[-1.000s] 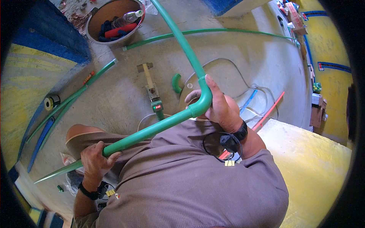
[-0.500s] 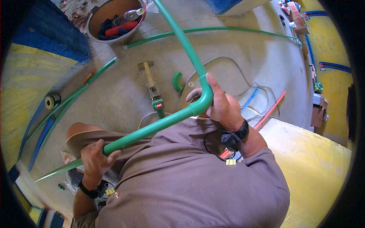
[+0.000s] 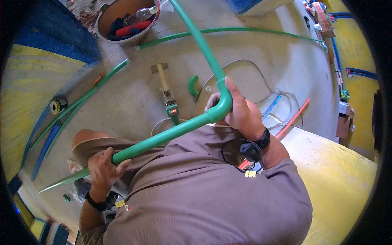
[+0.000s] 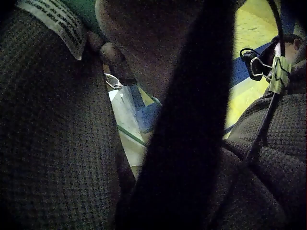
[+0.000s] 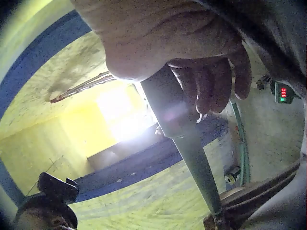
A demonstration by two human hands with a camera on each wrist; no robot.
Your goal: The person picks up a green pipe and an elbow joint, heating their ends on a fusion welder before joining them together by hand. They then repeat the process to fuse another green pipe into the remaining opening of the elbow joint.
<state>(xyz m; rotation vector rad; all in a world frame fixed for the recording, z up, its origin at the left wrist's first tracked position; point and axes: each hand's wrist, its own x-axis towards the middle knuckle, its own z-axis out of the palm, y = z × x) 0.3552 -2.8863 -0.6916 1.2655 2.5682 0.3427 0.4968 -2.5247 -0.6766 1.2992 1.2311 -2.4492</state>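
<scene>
Both hands hold a long green plastic pipe (image 3: pixel 163 136) joined by a green elbow fitting (image 3: pixel 220 105) to a second green pipe (image 3: pixel 200 43) running up and away. My left hand (image 3: pixel 104 168) grips the near pipe, thumb over its top, in front of the left thigh. At the bend, my right hand (image 3: pixel 241 109) holds the elbow, its thumb along the outer side and its fingers curled behind. The right wrist view shows that hand (image 5: pixel 192 52) wrapped over the fitting. In the dark left wrist view, shirt cloth and a strap hide most of the left hand.
On the floor ahead lie a pipe-welding tool (image 3: pixel 172 110) with a red lit display, a loose green elbow (image 3: pixel 193 86) and a long green pipe (image 3: pixel 228 30). A bucket (image 3: pixel 107 30) holds a bottle. More pipes (image 3: pixel 81 100) lie left; a yellow-topped block (image 3: pixel 335 175) stands right.
The head view has shifted slightly, so the surroundings sit a little further right. Both hands keep the same hold on the pipe and elbow.
</scene>
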